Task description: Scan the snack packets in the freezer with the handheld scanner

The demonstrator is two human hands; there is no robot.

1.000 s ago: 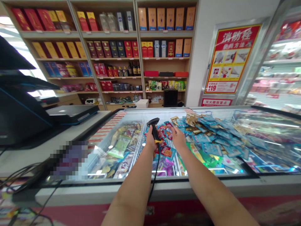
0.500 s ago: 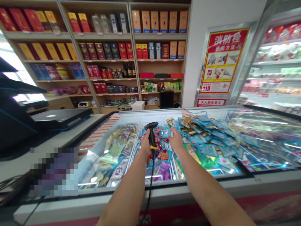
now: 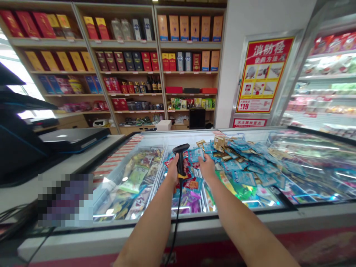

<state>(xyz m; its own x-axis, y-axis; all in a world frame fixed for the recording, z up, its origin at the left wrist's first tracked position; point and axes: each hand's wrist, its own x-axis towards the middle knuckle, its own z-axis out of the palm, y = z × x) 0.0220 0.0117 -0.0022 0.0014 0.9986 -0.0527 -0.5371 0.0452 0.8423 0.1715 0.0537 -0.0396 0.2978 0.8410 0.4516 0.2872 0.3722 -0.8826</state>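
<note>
My left hand [image 3: 172,170] is wrapped round the grip of a black barcode scanner [image 3: 181,159] with a yellow base, its head tilted toward the right. A black cord [image 3: 177,222] runs down from it toward me. In my right hand [image 3: 207,167] a light-blue snack packet [image 3: 196,155] is pinched at its right edge, just right of the scanner head. Below them lie red packets [image 3: 191,183] in a white wire basket. To the right, a heap of blue and brown packets [image 3: 250,157] is piled on the freezer's glass top.
A chest freezer [image 3: 133,231] spans the front, with bagged goods [image 3: 137,178] in its left basket. A flat black device [image 3: 75,140] rests on the left counter. Shelves of boxed bottles [image 3: 119,61] stand behind. A fire-hydrant poster [image 3: 264,74] hangs on the wall.
The blue packet in my right hand has turned and come slightly up beside the scanner head. My left hand keeps the scanner in nearly the same place.
</note>
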